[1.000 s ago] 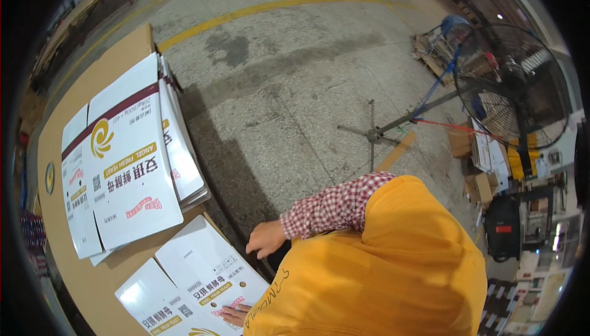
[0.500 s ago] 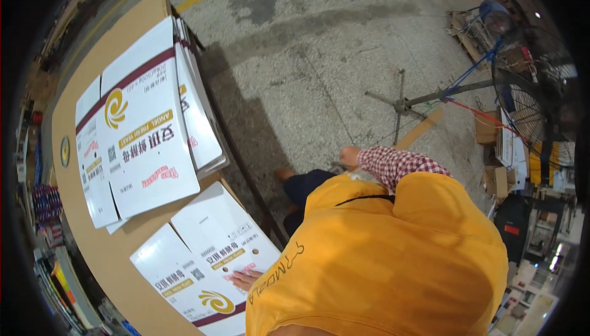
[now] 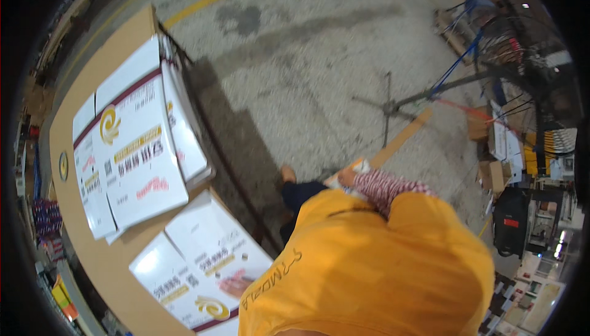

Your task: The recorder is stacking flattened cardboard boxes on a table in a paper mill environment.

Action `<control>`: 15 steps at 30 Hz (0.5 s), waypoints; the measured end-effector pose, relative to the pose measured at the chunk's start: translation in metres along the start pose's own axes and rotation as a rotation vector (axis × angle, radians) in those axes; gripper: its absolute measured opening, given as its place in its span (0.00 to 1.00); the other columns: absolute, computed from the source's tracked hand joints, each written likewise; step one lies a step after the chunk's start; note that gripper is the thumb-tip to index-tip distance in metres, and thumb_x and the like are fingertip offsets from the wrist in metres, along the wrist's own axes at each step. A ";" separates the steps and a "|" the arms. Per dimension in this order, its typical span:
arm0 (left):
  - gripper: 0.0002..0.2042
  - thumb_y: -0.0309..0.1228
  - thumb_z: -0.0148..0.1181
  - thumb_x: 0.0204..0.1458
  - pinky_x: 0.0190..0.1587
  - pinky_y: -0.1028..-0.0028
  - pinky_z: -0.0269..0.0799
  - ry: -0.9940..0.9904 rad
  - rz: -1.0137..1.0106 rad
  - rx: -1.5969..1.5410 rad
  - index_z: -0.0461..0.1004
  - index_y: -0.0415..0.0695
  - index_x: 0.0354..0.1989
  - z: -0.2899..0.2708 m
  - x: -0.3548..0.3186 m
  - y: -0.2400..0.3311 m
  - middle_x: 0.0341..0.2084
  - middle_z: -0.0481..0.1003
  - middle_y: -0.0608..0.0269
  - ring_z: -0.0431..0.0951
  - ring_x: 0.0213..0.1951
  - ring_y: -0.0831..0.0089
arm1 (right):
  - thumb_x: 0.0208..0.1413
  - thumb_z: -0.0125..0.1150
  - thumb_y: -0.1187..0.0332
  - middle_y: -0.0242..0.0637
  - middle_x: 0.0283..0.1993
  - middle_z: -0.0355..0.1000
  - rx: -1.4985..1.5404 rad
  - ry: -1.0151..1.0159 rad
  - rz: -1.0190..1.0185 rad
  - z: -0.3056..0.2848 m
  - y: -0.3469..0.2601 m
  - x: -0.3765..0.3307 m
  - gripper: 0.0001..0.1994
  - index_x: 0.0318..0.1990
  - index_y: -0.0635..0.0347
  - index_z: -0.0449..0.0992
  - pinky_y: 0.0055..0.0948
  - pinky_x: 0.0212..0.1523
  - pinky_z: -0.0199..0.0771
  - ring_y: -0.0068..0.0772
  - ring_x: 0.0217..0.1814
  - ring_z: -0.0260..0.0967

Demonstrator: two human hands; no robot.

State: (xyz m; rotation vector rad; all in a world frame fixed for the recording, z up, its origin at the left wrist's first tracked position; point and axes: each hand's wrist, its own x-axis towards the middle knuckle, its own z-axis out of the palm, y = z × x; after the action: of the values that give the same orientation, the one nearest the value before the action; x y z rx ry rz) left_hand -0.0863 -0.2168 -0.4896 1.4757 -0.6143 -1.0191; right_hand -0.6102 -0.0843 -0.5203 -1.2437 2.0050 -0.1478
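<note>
Touching smooth, flat, slotted white cardboard (image 3: 200, 230) with open left hand (image 3: 233, 284). With right hand (image 3: 348, 178) outstretched from checked cloth sleeve (image 3: 391, 190), too blurred to tell its grip.

Two bare hands show: one left hand (image 3: 233, 284) and one right hand (image 3: 346, 177). Flat white cardboard cartons printed in maroon and gold form two groups: one upper pile (image 3: 136, 152) of several, overlapped beyond exact counting, and one lower group (image 3: 200, 228), its number uncertain. Two gold swirl emblems (image 3: 109, 125) show, one per group. There are one broad brown tabletop (image 3: 104, 268), one yellow cloth garment (image 3: 381, 262), one red-and-white checked sleeve (image 3: 393, 188), one dark metal stand fan (image 3: 501, 72) and one black bag with a red patch (image 3: 510, 210).
</note>
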 end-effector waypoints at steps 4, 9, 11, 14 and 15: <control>0.19 0.31 0.45 0.51 0.45 0.69 0.63 -0.207 1.146 0.984 0.59 0.36 0.51 0.069 -0.019 0.107 0.45 0.62 0.46 0.67 0.44 0.63 | 0.41 0.54 0.62 0.48 0.33 0.71 0.263 -0.108 0.289 -0.033 -0.005 -0.010 0.14 0.34 0.60 0.74 0.36 0.39 0.66 0.44 0.36 0.68; 0.17 0.28 0.43 0.52 0.45 0.73 0.63 -0.733 0.502 0.473 0.59 0.36 0.51 0.255 -0.058 0.162 0.41 0.67 0.54 0.68 0.41 0.68 | 0.45 0.52 0.61 0.46 0.38 0.70 0.335 -0.052 0.354 -0.086 -0.030 0.004 0.16 0.40 0.60 0.72 0.35 0.43 0.65 0.44 0.41 0.67; 0.17 0.27 0.42 0.53 0.43 0.75 0.64 -0.766 0.377 0.409 0.59 0.38 0.51 0.311 -0.068 0.170 0.37 0.68 0.55 0.69 0.39 0.71 | 0.49 0.50 0.62 0.45 0.40 0.70 0.427 0.001 0.336 -0.100 -0.035 0.011 0.15 0.42 0.61 0.71 0.34 0.42 0.66 0.41 0.42 0.67; 0.16 0.25 0.42 0.53 0.39 0.78 0.64 -0.970 0.321 0.320 0.60 0.39 0.51 0.378 -0.063 0.172 0.34 0.69 0.58 0.69 0.34 0.75 | 0.51 0.49 0.63 0.46 0.40 0.69 0.708 0.225 0.424 -0.084 -0.016 0.023 0.15 0.42 0.61 0.71 0.31 0.41 0.68 0.38 0.41 0.68; 0.16 0.25 0.42 0.53 0.39 0.78 0.64 -0.987 0.322 0.308 0.60 0.39 0.51 0.395 -0.061 0.170 0.34 0.69 0.58 0.69 0.34 0.75 | 0.51 0.49 0.63 0.46 0.40 0.69 0.709 0.243 0.431 -0.083 -0.016 0.023 0.15 0.42 0.61 0.71 0.31 0.41 0.68 0.38 0.41 0.68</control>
State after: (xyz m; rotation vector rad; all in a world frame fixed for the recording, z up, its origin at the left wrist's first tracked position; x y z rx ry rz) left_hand -0.4249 -0.3966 -0.2853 0.9890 -1.7098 -1.4068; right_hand -0.6588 -0.1342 -0.4667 -0.3515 2.0929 -0.7488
